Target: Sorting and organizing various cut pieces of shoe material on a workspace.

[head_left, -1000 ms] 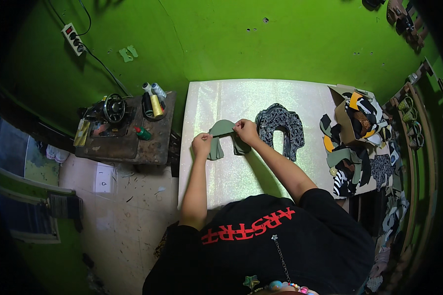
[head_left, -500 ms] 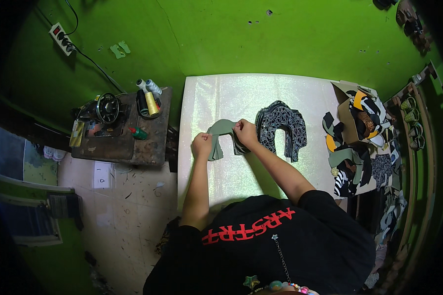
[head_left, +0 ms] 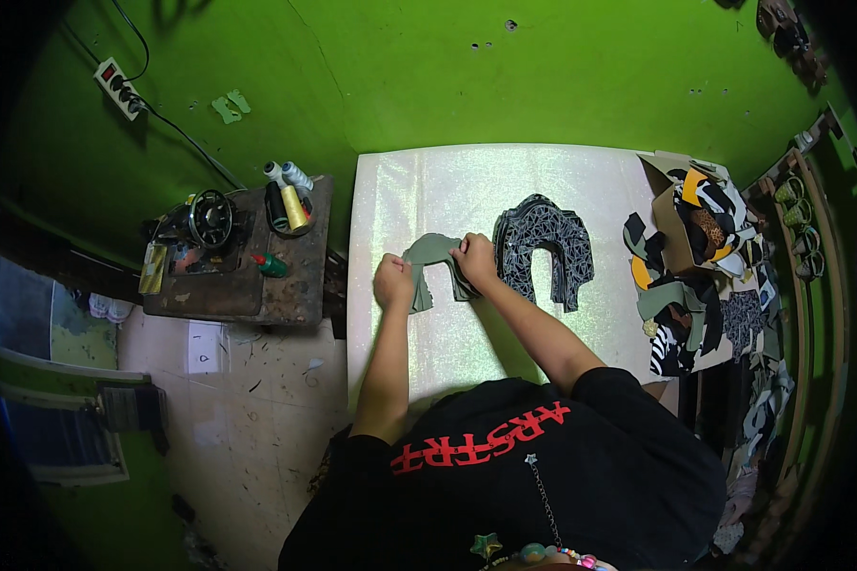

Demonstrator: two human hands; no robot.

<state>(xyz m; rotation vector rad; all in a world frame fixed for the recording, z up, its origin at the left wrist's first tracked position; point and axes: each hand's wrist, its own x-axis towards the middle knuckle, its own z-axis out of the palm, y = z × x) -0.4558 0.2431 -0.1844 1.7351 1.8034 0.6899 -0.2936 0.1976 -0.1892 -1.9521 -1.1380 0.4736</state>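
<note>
A stack of grey-green, horseshoe-shaped cut pieces lies on the pale shiny tabletop. My left hand is closed at the stack's left side, its fingertips on the edge of the pieces. On the other side my right hand pinches the upper right edge of the same pieces. How many layers each hand grips cannot be made out. Just right of my right hand sits a second stack of horseshoe-shaped pieces, black with a pale line pattern.
To the left stands a sewing machine on a worn wooden table, with thread cones and a red-capped green bottle. At right, a cardboard box overflows with scraps. Beyond it is a rack with sandals.
My hands stay on the grey-green pieces. The left has turned slightly and shifted a little right, and the top piece's curved edge sits slightly lower. The view has tilted slightly.
</note>
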